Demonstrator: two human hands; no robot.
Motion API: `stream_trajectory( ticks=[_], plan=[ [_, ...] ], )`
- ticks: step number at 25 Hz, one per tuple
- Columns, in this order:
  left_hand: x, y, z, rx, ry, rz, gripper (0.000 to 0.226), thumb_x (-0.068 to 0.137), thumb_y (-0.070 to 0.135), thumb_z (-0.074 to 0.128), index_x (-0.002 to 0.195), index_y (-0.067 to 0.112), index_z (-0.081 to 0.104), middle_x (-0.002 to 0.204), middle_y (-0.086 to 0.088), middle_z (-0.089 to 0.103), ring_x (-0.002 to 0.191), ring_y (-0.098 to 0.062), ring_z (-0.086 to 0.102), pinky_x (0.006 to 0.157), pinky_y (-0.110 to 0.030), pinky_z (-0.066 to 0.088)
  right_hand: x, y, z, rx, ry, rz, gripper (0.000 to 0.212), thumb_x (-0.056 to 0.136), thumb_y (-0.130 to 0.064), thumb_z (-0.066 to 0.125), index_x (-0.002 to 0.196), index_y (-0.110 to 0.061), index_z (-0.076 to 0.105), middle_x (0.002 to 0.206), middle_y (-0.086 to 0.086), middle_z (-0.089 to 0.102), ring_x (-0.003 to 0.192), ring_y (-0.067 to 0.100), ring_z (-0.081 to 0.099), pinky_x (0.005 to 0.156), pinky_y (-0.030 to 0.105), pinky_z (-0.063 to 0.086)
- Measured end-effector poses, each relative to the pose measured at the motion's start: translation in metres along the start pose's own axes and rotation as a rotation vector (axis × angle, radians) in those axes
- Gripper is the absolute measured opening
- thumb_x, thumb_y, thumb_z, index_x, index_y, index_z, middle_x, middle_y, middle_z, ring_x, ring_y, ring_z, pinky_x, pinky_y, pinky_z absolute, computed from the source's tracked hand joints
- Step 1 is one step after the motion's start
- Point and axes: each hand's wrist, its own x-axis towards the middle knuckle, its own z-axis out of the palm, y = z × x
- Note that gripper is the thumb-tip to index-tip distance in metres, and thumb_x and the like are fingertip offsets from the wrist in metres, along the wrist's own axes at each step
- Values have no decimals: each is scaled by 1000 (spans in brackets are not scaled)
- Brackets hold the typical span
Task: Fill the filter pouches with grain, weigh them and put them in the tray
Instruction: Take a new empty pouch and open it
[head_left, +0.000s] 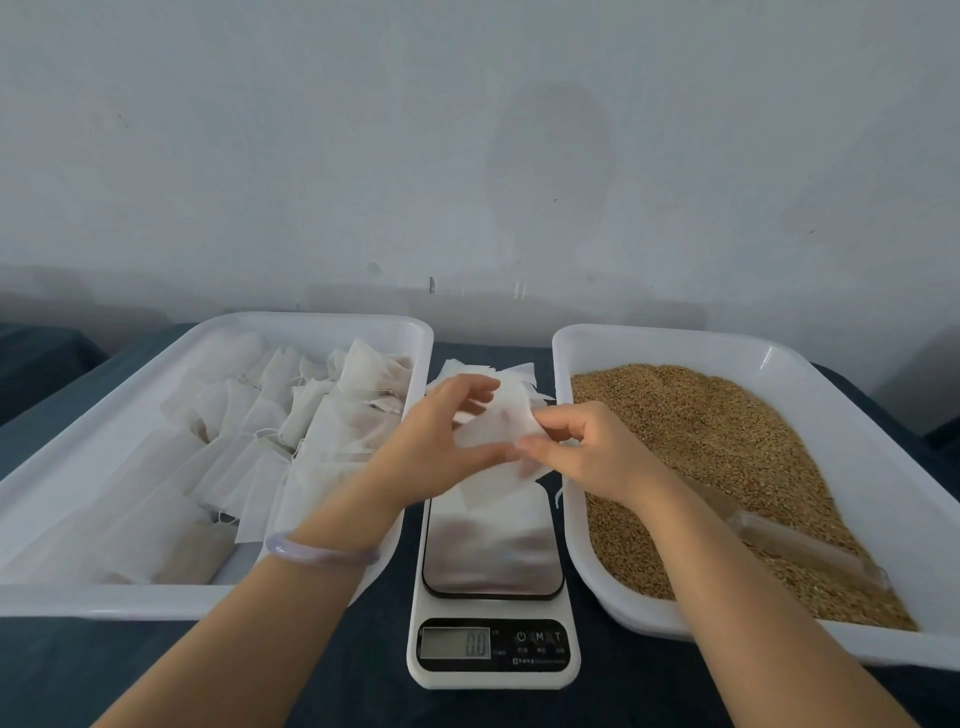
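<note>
**While lifted over the scale: one pouch, pinched from both sides**

Where the scale (493, 613) stands between two white trays, holds one empty filter pouch (493, 431) just above the steel plate. Grips its left edge with the left hand (441, 441), fingers curled over and thumb beneath. Pinches its right edge with the right hand (587, 452). Wears a pale bracelet (322, 553) on the left wrist. Reads zero on the display (457, 643). Has spare pouches (519, 376) piled beyond the scale, drawstring pouches (270, 431) crowding the left tray (311, 319), and grain (701, 431) with a clear scoop (800, 540) in the right tray (649, 335).
</note>
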Motion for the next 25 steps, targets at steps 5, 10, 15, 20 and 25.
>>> stream_trajectory(
  ticks=[5,10,15,20,25],
  plan=[
    [-1,3,7,628,-87,159,96,61,50,80,137,13,34,127,7,44,117,-11,42,92,-19,27,-3,-4,4,107,-113,9,41,90,-11,58,61,-18,30,50,-14,40,71,1,65,52,13,28],
    [4,8,14,235,-75,18,36,75,4,61,104,8,39,89,6,46,82,-17,52,59,-16,35,-5,-13,-2,106,-60,-45,31,72,-8,50,73,-35,65,77,-22,62,72,4,52,69,23,44],
    [4,5,1,-77,-277,-132,38,78,-2,64,101,20,42,91,9,51,77,-2,53,59,-8,43,-6,-10,-1,-117,-39,-54,25,76,-5,68,94,-22,73,100,-6,66,108,1,46,95,23,40],
    [7,7,2,-89,-382,-145,39,78,-1,64,109,20,51,85,9,55,69,0,55,57,-11,44,-8,-13,-5,-160,14,-108,23,82,-2,61,101,-10,71,82,7,63,94,9,43,79,9,37],
    [7,8,5,-99,-390,-120,49,65,17,80,107,24,56,91,10,61,83,1,59,71,-14,46,-10,-17,-5,-191,11,-124,30,79,3,61,101,-13,72,69,2,56,89,12,41,81,19,39]
  ],
)
